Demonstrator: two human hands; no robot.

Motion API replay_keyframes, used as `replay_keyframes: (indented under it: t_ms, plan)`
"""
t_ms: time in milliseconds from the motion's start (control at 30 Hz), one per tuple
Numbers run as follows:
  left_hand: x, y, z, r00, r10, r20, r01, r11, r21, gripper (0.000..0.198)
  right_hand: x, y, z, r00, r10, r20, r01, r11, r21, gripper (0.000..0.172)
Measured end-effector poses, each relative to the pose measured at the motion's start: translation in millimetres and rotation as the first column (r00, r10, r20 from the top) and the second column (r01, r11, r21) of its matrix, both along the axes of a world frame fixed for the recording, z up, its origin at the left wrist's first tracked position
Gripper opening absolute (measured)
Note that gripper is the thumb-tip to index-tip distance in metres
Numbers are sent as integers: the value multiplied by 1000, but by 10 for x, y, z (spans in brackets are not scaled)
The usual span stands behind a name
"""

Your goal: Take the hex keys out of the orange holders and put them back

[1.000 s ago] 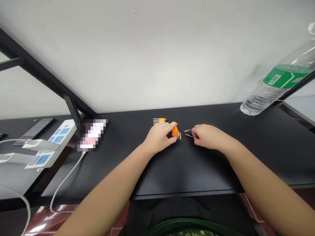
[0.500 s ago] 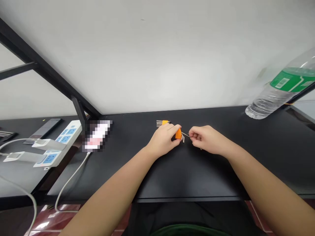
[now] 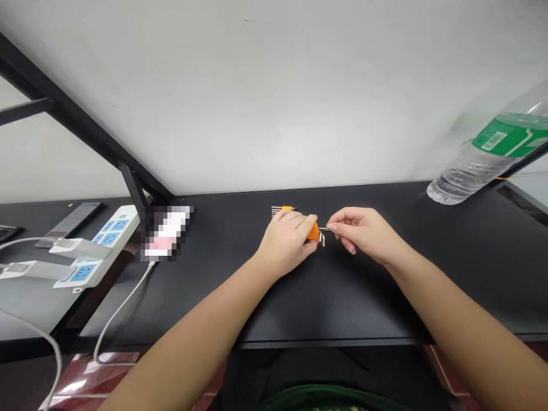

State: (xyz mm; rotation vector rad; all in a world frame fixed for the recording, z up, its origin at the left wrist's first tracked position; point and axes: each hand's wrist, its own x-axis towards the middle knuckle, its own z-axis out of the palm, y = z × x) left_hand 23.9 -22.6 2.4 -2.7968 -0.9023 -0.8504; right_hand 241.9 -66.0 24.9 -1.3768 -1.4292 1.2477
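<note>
My left hand (image 3: 286, 242) is closed around an orange hex key holder (image 3: 314, 231), thumb below and fingers over the top. Short bent ends of hex keys (image 3: 322, 238) stick out of its right side. Between thumb and forefinger my right hand (image 3: 359, 231) pinches a thin metal hex key (image 3: 323, 229), which reaches left to the holder. How deep that key sits in the holder is hidden. Just behind my left hand is another orange part (image 3: 287, 208) with several metal keys (image 3: 276, 211) pointing left; the hand covers some of it.
Both hands work over a black tabletop (image 3: 342, 308). At the right, a large water bottle (image 3: 466, 168) stands by the wall. On the left are a blurred-out phone (image 3: 169, 231) on a white cable (image 3: 117, 314), a power strip (image 3: 109, 245) with chargers, and a black frame (image 3: 94, 137).
My right hand has shifted slightly right and turned, its grip now a fingertip pinch on the key. The key looks more level. My left hand keeps its hold on the holder.
</note>
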Motion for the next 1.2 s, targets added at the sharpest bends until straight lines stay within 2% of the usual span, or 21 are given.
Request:
replay_keyframes:
  t_ms: [133, 233, 333, 433, 500, 567, 633, 700, 867, 1033, 1200]
  plan:
    - [66, -63, 22, 1000, -20, -20, 19, 997, -73, 25, -126, 37, -116, 982, 8, -186, -23, 997, -76, 35]
    - [63, -42, 10, 1000, -4, 1, 5, 991, -136, 28, -153, 48, -136, 970, 8, -245, -34, 994, -100, 37]
    - [34, -6, -8, 999, 8, 37, -2, 987, -163, 35, -114, 35, -87, 990, 48, -136, -58, 996, -71, 31]
    - [10, 18, -17, 999, 17, 50, -8, 984, -177, 38, -11, 36, -35, 988, 71, 134, -76, 997, 29, 20]
    - [-2, 37, -23, 999, 27, 33, -19, 978, -208, 39, 90, 57, -31, 914, 23, 404, -100, 980, 171, 12]
    - [-17, 66, -37, 1000, 23, -5, -24, 967, -252, 40, 194, 89, -54, 743, -51, 667, -173, 949, 265, 11]
    - [-34, 100, -58, 999, 17, -33, -26, 957, -290, 40, 276, 120, -94, 608, -63, 791, -210, 948, 237, 16]
    - [-50, 129, -78, 999, 28, -41, -39, 948, -314, 40, 318, 143, -135, 534, -25, 845, -233, 957, 175, 18]
    - [-59, 145, -77, 998, 30, -60, -50, 937, -345, 39, 308, 161, -185, 441, 23, 897, -270, 957, 108, 21]
    - [-55, 151, -76, 998, 2, -60, -23, 936, -352, 40, 255, 138, -172, 397, 19, 918, -269, 958, 97, 19]
    - [-55, 154, -79, 997, 8, -73, -32, 943, -330, 41, 118, 58, -119, 359, 82, 930, -266, 964, 18, 10]
